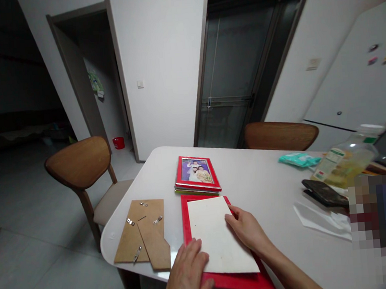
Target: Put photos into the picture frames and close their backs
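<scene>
One white sheet [221,244] on a red photo frame [244,282], between left hand [189,271], palm down, thumb spread, and right hand [248,229], curled at the sheet's right edge, cannot tell if pinching

a red bucket [118,143] beyond a wooden chair [81,163]; a bottle [353,161] near a teal packet [299,159].

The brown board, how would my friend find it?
Start at the white table. Go to its left end, left of the red frame under the white sheet. There lies the flat brown board, set apart by its small metal clips.
</scene>
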A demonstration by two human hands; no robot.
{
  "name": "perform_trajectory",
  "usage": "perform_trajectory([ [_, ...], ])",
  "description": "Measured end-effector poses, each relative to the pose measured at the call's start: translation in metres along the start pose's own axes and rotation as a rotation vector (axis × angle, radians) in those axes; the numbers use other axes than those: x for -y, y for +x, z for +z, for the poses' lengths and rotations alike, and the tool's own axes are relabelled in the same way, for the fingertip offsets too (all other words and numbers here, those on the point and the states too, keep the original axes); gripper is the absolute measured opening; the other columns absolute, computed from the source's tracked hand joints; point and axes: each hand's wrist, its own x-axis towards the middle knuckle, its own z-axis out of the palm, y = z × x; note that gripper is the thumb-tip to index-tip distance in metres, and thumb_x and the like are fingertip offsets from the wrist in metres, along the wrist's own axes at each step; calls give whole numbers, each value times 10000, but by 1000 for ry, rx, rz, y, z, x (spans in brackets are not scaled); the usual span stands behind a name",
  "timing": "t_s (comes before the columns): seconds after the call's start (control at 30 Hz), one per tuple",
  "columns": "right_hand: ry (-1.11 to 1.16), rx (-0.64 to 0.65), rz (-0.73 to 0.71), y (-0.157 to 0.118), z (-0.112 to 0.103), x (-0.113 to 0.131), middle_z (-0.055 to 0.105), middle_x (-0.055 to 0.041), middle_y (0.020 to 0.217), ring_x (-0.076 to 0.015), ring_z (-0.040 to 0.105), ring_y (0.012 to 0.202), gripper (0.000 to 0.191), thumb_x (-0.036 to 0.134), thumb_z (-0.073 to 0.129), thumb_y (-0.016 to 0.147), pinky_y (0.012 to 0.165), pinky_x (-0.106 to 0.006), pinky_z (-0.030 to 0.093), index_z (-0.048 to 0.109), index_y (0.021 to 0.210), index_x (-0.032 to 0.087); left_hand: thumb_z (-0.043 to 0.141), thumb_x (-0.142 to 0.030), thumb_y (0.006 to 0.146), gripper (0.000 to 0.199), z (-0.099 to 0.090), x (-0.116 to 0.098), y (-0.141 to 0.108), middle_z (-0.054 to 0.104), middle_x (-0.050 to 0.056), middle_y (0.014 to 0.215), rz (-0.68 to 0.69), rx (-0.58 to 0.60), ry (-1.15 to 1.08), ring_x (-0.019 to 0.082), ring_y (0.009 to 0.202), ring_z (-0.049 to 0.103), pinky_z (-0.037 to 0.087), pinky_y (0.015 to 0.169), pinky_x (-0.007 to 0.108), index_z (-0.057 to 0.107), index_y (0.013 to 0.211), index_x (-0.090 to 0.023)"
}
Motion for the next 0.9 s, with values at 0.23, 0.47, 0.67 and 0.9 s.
perform_trajectory([
  [0.23, -575, -159, -172, -9, 8, -5, 548, -106, 888, -234, 504, 818, 344, 282, 455, 700, 651, -318, 385, 518, 1016, 161, 507, -194, 715, 336, -8, -12, 13, 477, 119, 1220, -73, 30, 55, 264, 1160, 375, 242, 985, 473, 539, 1047, -151],
  [0.47, -436, -76, -338, -16, 19, 14, 487, -124, 1046, -233, 453, 955, 401, 276, 469, 719, 800, -355, 366, 481, 1096, 139, 497, -149, 691, 508, -29, 27, -20, 371, 112, 1302, -21, -127, 139, 241, 1201, 312, 254, 985, 461, 412, 1191, -178],
  [0.67, -268, 258, -528, -53, 80, 82, 544, -81, 955, -218, 462, 907, 330, 328, 523, 698, 793, -351, 360, 548, 998, 194, 599, -116, 564, 621, -52, 103, -70, 399, 114, 1284, -242, -287, 318, 292, 1183, 331, 301, 945, 489, 450, 1160, -205],
  [0.9, -108, 374, -470, -63, 120, 110, 474, -73, 972, -203, 456, 910, 461, 173, 582, 554, 762, -313, 405, 508, 1009, 188, 597, -178, 636, 386, -69, 119, -80, 553, 91, 1142, -118, -377, 269, 244, 1039, 512, 428, 867, 374, 577, 1018, -224],
])
